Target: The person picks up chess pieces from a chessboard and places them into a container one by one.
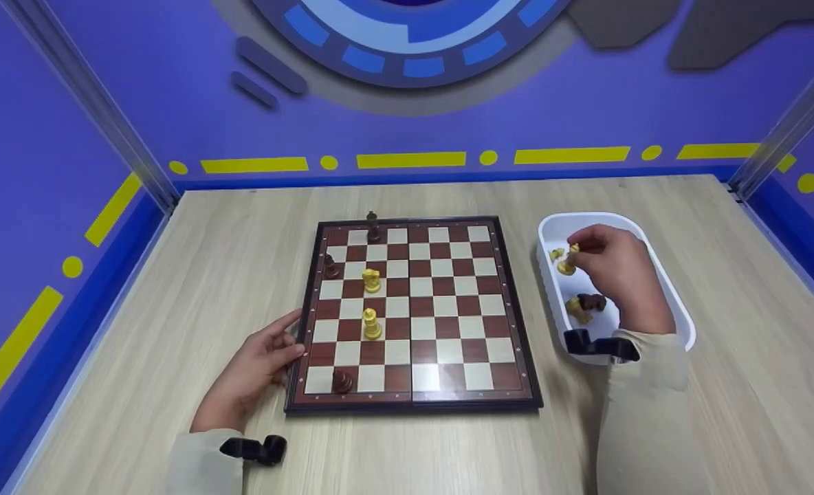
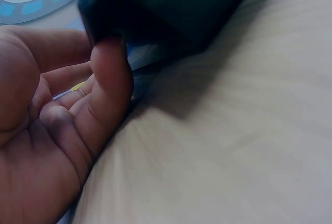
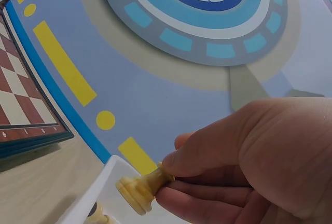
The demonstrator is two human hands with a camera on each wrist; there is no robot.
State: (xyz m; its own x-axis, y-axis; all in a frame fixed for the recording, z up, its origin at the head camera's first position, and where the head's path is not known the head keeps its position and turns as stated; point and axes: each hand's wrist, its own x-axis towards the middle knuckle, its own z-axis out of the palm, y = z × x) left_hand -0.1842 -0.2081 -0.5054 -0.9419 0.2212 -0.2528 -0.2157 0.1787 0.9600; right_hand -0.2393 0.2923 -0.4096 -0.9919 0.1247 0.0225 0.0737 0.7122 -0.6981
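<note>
My right hand (image 1: pixel 617 265) pinches a yellow chess piece (image 3: pixel 142 192) by its top, base downward, over the white tray (image 1: pixel 685 323). Below it in the tray lie a dark chess piece (image 1: pixel 592 302) and yellow ones, partly overlapping. My left hand (image 1: pixel 256 368) holds the left edge of the chessboard (image 1: pixel 448 309), thumb and fingers at its rim; in the left wrist view the board's dark side (image 2: pixel 155 16) meets the fingers. On the board stand a yellow knight (image 1: pixel 371 280), another yellow piece (image 1: pixel 372 324) and several dark pieces, among them a tall one (image 1: pixel 373 228) at the far edge.
The board and the tray sit side by side on a light wooden table (image 1: pixel 242 240). Blue panels (image 1: pixel 407 137) with yellow markings enclose the back and both sides. A dark piece (image 1: pixel 332 267) stands near the board's left edge, another (image 1: pixel 342 381) near its front.
</note>
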